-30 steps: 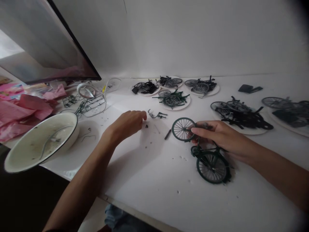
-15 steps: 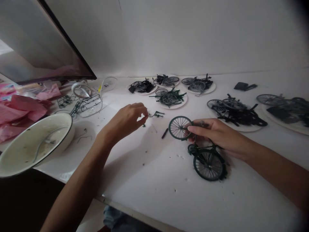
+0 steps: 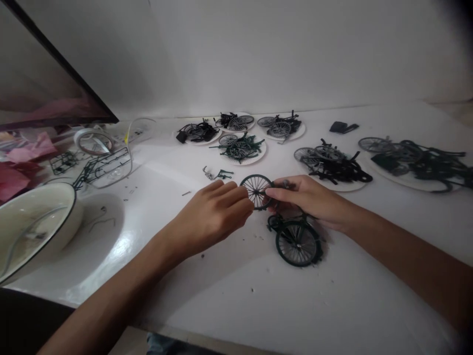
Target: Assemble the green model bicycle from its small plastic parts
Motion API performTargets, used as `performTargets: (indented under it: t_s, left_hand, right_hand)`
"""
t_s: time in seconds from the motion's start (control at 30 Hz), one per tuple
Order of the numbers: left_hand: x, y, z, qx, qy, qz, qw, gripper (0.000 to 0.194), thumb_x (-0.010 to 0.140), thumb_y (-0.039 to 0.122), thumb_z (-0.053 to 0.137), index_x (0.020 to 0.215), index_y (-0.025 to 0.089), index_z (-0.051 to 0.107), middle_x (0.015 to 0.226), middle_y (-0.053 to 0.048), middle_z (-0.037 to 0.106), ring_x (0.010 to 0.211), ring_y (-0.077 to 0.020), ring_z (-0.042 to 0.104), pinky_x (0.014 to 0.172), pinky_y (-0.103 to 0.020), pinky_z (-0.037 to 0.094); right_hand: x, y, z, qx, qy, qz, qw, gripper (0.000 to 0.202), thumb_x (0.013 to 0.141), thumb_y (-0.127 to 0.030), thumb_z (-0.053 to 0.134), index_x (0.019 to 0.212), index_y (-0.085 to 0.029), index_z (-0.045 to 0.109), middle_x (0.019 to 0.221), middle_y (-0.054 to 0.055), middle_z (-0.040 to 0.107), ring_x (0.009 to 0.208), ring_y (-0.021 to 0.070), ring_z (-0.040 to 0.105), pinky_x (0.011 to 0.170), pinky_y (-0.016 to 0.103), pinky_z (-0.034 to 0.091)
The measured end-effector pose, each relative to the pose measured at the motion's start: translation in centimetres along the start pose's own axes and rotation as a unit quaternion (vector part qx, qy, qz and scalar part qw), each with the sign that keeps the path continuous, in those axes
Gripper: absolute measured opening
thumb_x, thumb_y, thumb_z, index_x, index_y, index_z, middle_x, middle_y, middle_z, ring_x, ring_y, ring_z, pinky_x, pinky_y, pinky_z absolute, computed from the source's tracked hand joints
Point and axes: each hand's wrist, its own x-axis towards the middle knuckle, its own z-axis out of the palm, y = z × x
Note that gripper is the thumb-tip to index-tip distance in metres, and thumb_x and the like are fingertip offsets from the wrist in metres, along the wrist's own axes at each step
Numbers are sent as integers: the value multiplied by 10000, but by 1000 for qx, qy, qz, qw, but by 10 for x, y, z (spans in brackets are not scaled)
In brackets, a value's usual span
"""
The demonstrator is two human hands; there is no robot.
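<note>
The dark green plastic model bicycle mid-worktop already has both wheels; right hand grips its frame; left hand fingers pinch narrowly at the front wheel; small fittings seem left.

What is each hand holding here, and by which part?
The right hand holds the green model bicycle near its front fork, by the front wheel. The left hand has pinched fingers at that wheel's rim; any small part there is hidden.
</note>
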Motion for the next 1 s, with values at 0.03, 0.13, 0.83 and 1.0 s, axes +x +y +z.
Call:
performTargets:
  t_s: [0.03, 0.13, 0.83, 1.0]
  left_hand:
    - [0, 1, 2, 8, 1, 2, 1000, 159, 994, 161, 464, 1002, 145, 622, 965, -57, 643, 880, -177, 568, 764, -338, 431]
    - [1, 3, 6, 27, 9, 6, 1000, 151, 996, 161, 471, 1000, 148, 621, 991, -62, 647, 886, -180, 570, 752, -341, 422]
    - [10, 13, 28, -443, 101, -337, 825, 200, 852, 253, 693, 785, 168, 525, 747, -1, 596, 615, -87, 544, 502, -208, 413]
    - [14, 11, 32, -492, 105, -346, 792, 222, 824, 221, 709, 760, 160, 505, 738, -1, 589, 647, -84, 554, 529, -191, 429]
  right_hand:
    - [-1, -2, 0, -4, -3, -2, 1000, 282, 857, -392, 704, 988, -143, 683, 920, 98, 742, 785, 152, 699, 660, 222, 570]
    - [-3, -3, 0, -11, -14, -8, 1000, 273, 878, -380, 681, 997, -135, 678, 954, 112, 739, 815, 170, 701, 683, 246, 578]
    - [8, 18, 4, 136, 83, -112, 981, 277, 824, -412, 741, 935, -159, 709, 994, 91, 744, 842, 162, 715, 709, 223, 587]
    - [7, 17, 5, 131, 78, -122, 981, 277, 826, -409, 741, 935, -155, 720, 948, 82, 747, 829, 159, 713, 710, 221, 585]
